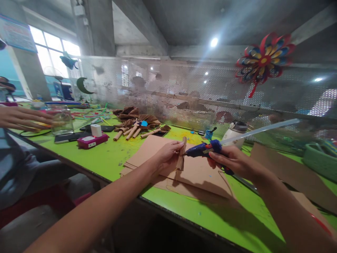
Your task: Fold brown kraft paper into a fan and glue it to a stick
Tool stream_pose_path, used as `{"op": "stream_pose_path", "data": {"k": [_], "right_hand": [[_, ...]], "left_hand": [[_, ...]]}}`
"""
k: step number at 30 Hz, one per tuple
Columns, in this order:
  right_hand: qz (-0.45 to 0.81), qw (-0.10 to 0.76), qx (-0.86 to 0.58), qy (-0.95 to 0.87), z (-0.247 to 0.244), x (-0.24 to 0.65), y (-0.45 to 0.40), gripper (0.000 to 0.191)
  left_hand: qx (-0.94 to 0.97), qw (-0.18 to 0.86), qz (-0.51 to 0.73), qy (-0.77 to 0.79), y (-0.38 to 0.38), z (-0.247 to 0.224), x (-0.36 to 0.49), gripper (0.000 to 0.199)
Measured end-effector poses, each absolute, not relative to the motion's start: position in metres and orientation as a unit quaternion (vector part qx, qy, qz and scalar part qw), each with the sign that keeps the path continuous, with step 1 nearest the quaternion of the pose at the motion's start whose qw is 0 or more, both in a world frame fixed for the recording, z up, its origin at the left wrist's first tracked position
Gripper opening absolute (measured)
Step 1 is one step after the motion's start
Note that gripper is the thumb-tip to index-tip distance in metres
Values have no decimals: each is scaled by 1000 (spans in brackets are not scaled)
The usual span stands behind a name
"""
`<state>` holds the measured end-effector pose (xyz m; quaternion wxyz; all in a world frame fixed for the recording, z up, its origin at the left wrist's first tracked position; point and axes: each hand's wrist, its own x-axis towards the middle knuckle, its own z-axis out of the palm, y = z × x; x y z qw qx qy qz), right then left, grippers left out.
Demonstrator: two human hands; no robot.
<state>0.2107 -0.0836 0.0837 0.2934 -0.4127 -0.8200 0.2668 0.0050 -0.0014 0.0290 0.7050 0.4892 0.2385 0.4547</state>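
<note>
My left hand (168, 154) pinches a narrow folded strip of brown paper (181, 160), held upright above stacked brown sheets (150, 147). Wrapped round a dark blue glue gun (202, 150), my right hand (231, 160) keeps its nozzle at the right edge of the strip. A long translucent glue stick (263, 130) juts out of the back of the gun toward the upper right. Whether any glue lies on the paper is too small to tell.
Rolled brown paper pieces (134, 128) lie behind the sheets. At left are a glass jar (61, 121), another person's hand (23, 117), a pink box (92, 140) and phones. A white bottle (234, 133), brown sheets and a green basket (321, 160) stand right, before a perforated screen (168, 95).
</note>
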Motion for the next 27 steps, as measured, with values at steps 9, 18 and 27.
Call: {"op": "stream_pose_path", "data": {"k": [9, 18, 27], "right_hand": [[242, 346, -439, -793, 79, 221, -76, 39], [74, 384, -574, -719, 51, 231, -42, 42], [-88, 255, -626, -732, 4, 239, -5, 31]], "left_hand": [[492, 702, 454, 242, -2, 29, 3, 9], [465, 715, 451, 263, 1, 29, 3, 10], [416, 779, 418, 215, 4, 31, 0, 14]]}}
